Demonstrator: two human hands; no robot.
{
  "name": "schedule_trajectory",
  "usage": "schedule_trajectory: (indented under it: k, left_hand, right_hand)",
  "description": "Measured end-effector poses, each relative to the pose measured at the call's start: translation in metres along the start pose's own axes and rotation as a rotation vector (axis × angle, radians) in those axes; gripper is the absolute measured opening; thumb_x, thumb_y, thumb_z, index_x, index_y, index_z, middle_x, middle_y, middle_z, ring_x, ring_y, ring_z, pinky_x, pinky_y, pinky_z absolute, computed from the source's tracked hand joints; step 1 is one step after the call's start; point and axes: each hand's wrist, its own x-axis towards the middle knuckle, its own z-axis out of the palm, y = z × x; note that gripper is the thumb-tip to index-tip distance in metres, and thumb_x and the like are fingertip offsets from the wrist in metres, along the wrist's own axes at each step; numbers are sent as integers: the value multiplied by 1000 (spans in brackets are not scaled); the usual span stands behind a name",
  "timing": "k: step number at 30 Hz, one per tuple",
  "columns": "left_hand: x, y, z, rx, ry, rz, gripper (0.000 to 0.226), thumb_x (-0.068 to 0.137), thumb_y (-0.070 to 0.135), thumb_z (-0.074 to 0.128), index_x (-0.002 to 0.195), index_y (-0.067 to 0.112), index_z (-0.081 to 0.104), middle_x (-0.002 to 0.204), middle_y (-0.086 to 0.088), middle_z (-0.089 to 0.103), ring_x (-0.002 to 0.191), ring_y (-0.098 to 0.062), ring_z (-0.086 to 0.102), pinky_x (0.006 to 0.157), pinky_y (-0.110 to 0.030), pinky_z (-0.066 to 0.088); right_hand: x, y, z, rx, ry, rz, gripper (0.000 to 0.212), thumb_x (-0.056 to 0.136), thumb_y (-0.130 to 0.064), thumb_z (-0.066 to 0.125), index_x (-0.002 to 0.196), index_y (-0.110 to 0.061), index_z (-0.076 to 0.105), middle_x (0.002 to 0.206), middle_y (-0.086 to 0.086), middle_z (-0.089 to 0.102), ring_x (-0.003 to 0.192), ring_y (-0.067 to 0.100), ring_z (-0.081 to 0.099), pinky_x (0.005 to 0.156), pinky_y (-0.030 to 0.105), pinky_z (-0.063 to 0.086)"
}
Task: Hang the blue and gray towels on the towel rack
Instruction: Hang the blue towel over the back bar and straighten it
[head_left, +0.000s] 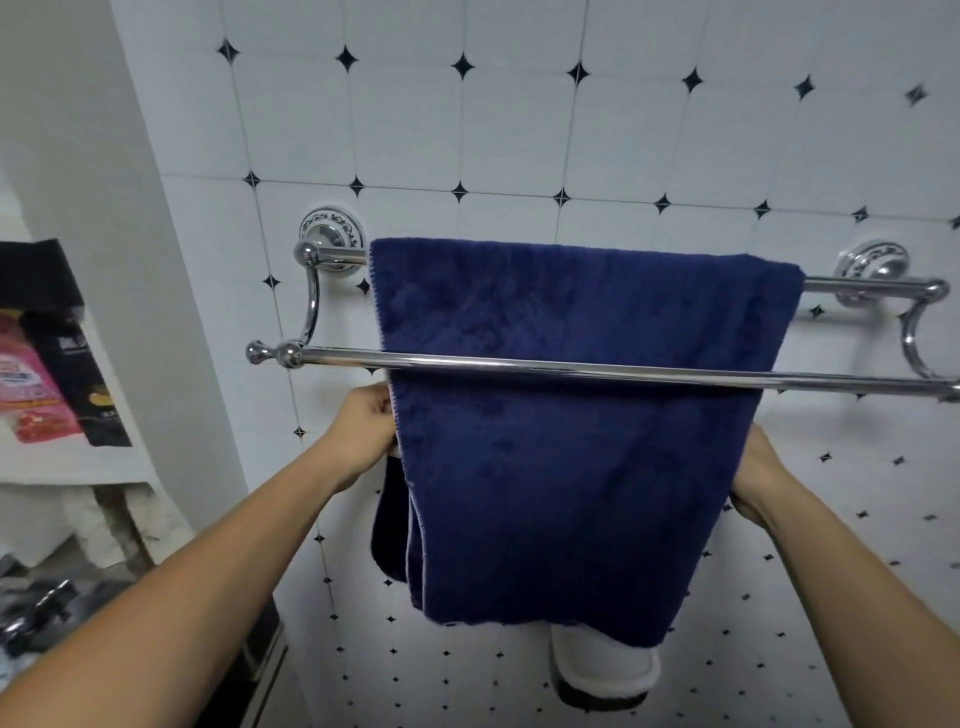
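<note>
- Bathroom, white tiled wall (519, 130).
- Left hand (363, 426) pinches the blue towel (571, 467) at its left edge; right hand (753, 478) at the right edge, fingers hidden, grip unclear.
- Towel likely soft, light, limp; take its side edges.
- It drapes over the towel rack (623, 371), on the back rail.

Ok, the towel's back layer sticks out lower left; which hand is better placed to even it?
Probably left. The left hand pinches the left edge of the dark blue plush towel, above that layer; the right hand is at the opposite edge.
</note>
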Motion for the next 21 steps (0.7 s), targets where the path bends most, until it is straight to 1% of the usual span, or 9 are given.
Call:
schedule_trajectory:
  k: [3,5,7,8,10,12,14,18,21]
  left_hand:
    - [0,6,10,-27,7,-62,21,84,3,59,71,9,74,68,-2,73,59,-12,64,51,-25,54]
    - [-1,12,11,-328,35,-118,17,80,13,63,72,14,78,75,-2,76,65,-12,69,55,-25,54]
    - [-5,13,8,-564,-20,-82,16,74,19,69,84,12,79,88,-8,78,78,-19,73,65,-29,58]
    - [-8,12,10,-516,-53,-40,15,74,16,72,86,13,79,90,-7,78,81,-19,73,68,-29,58]
    - [-12,11,20,-227,-66,55,14,79,5,71,79,16,79,80,5,78,73,-7,71,64,-23,57]
    - [-7,14,28,-80,70,85,12,83,4,70,72,9,73,65,13,72,60,3,61,57,-21,54]
    - [-1,17,26,-133,209,43,14,83,9,71,69,5,69,60,11,70,57,1,57,54,-25,53]
    - [-6,12,2,-204,161,79,16,85,0,68,75,10,72,60,5,72,55,-3,64,52,-20,53]
    - [-4,5,-27,-341,255,49,11,90,-4,61,87,3,68,61,-5,73,54,-13,68,56,-23,55]
  right_hand:
    - [-3,-6,-2,28,-54,-27,48,95,-24,49,47,-28,46,39,-11,41,38,9,36,38,23,34]
    - [-4,-10,-6,118,-50,23,37,91,-30,52,54,-28,49,53,-2,47,52,17,40,48,30,38]
    - [-4,-9,-10,177,-58,49,34,92,-32,52,59,-26,50,58,1,51,53,18,43,50,32,40]
    - [-3,-8,-11,171,-52,53,36,95,-29,51,59,-25,49,55,0,50,52,17,43,48,32,41]
    - [0,-11,-8,70,-34,5,37,100,-21,47,63,-23,42,54,1,46,54,18,40,51,31,39]
    - [2,-20,-4,115,5,-10,34,100,-13,45,68,-24,41,59,-3,47,56,17,44,51,26,41]
    - [7,-25,-5,190,94,-20,30,97,-15,44,69,-25,40,60,-4,43,53,14,39,48,25,38]
    - [10,-15,-19,72,200,-41,33,90,1,48,62,-14,39,53,1,35,56,16,23,48,27,25]
    - [6,-2,-30,32,269,-83,25,83,9,57,65,-8,54,37,-6,52,37,13,41,32,17,37]
